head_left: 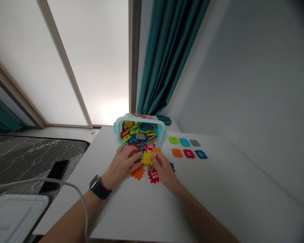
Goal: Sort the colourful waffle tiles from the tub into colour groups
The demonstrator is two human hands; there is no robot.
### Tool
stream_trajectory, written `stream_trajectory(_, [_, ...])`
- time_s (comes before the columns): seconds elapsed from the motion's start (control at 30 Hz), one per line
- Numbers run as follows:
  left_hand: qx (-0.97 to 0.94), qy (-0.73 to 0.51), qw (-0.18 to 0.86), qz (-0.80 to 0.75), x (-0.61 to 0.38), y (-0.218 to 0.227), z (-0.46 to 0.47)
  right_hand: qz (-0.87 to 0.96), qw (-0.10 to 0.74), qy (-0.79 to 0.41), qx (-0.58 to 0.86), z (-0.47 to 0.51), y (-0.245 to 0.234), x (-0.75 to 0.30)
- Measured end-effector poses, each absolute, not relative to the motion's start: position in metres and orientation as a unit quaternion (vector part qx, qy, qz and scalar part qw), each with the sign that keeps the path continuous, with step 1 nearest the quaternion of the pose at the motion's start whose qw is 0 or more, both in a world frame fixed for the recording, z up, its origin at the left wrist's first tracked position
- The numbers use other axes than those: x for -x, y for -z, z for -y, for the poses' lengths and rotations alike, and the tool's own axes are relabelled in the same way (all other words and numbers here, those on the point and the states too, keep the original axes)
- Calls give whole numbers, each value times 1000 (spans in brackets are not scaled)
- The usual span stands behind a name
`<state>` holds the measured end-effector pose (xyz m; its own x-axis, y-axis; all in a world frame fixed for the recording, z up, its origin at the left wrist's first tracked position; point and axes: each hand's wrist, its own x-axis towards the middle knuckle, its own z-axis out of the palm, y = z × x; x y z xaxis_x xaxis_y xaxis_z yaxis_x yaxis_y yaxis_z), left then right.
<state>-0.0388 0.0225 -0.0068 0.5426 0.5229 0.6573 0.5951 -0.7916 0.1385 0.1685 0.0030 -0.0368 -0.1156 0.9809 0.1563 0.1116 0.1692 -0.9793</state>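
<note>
My right hand [162, 167] pinches a yellow toothed square tile [147, 158] between thumb and fingers. Close on its left, my left hand [124, 163] lies over the pile with its fingers spread; whether its fingertips touch the yellow tile I cannot tell. Under and just below the hands lie an orange tile [138, 173] and a red window tile [153, 176], the red one partly hidden by my right hand. Behind them a light teal tub [162, 132] lies on its side, its opening towards me, with many coloured tiles [139, 130] spilling out.
To the right, tiles lie in two rows: green [173, 140], light blue [184, 142] and grey [195, 142] behind, orange [177, 153], red [189, 154] and blue [201, 154] in front. A white cable [76, 187] arches over my left forearm. A white lid [17, 216] is at lower left.
</note>
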Motion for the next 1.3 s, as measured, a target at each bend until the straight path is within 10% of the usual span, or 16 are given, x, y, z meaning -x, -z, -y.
stream_trajectory(0.33, [785, 384, -340, 347, 27, 11, -16, 763, 480, -178, 394, -6, 35, -186])
stream_trajectory(0.73, [880, 362, -83, 298, 38, 13, -24, 828, 370, -180, 380, 0, 28, -194])
stream_trajectory(1.3, [962, 178, -63, 196, -44, 6, -13, 782, 354, -69, 507, 25, 55, -341])
